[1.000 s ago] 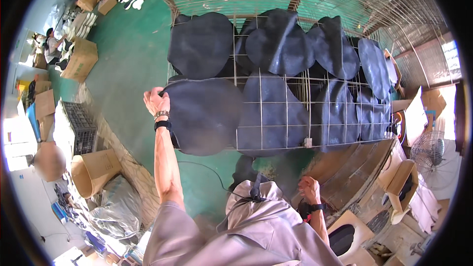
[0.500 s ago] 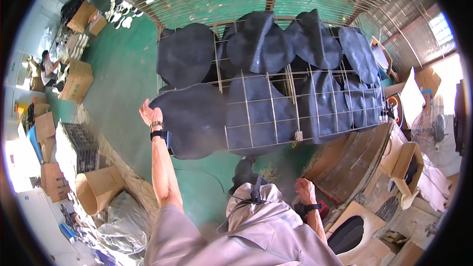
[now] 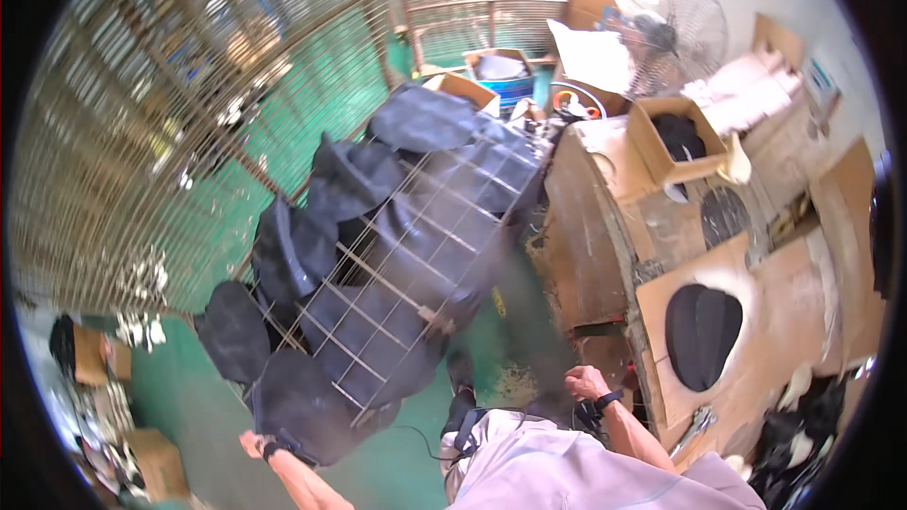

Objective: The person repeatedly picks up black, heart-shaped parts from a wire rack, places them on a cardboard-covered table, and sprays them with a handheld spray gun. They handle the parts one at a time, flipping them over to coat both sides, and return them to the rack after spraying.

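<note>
A wire rack (image 3: 378,297) stands before me, with several dark rubbery sheets draped over and tucked behind its bars. My left hand (image 3: 253,444), small at the lower left, hangs beside the nearest dark sheet (image 3: 298,406); its fingers look loosely apart and hold nothing I can see. Whether it touches the sheet I cannot tell. My right hand (image 3: 588,382) is in front of my body with fingers curled in, and nothing shows in it. The cardboard-covered workbench (image 3: 652,312) is just to its right, bearing a stack of dark oval pieces (image 3: 704,335).
An open carton (image 3: 675,142) with dark pieces sits on the bench, and a fan (image 3: 675,33) stands beyond it. Barred fencing (image 3: 312,47) runs along the far left. A blue-sided bin (image 3: 505,76) is behind the rack. More cartons (image 3: 156,463) lie at lower left.
My view has swung to the right, so the rack now lies slanted at left and more of the bench shows. My left arm sits lower in view; my right hand stays curled.
</note>
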Action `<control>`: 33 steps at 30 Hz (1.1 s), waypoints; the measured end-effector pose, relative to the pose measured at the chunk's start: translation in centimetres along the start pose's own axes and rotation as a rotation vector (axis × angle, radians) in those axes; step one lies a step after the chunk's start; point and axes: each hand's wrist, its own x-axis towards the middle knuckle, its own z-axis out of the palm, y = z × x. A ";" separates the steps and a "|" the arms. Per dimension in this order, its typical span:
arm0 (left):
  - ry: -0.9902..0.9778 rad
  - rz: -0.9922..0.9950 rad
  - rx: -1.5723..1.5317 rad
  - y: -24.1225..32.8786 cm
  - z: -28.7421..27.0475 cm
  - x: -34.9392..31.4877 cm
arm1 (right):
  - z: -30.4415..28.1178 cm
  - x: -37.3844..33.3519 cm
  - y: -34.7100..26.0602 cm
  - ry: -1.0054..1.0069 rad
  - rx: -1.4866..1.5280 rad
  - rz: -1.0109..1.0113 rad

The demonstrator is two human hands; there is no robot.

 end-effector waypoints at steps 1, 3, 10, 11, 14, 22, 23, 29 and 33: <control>-0.138 0.112 0.343 0.7 -0.9 0.3 | -0.6 0.3 2.2 0.014 0.017 0.015; -0.022 -0.177 0.161 3.4 1.6 -1.1 | -1.5 0.8 8.5 0.113 -0.068 -0.067; -0.202 0.256 0.358 4.9 2.1 -7.4 | -3.7 -3.3 16.5 0.234 0.159 0.125; -0.237 0.636 0.701 4.1 2.0 -8.1 | -3.9 -4.3 17.1 0.247 0.191 0.138; -0.235 0.856 1.235 4.7 5.0 -8.8 | -3.3 -6.7 21.5 0.250 0.455 0.223; -0.131 -0.072 -0.160 3.5 2.9 -6.4 | -1.4 -10.7 24.3 0.171 0.078 0.185; -0.140 -0.071 -0.204 3.8 2.3 -6.8 | -1.1 -9.8 26.3 0.181 -0.015 0.120; -0.146 -0.066 -0.262 3.7 -1.5 -5.3 | -3.1 -5.0 25.3 0.075 -0.021 0.071; -0.138 0.076 -0.152 1.9 -1.4 -1.6 | -4.0 -4.1 14.6 -0.040 -0.052 0.144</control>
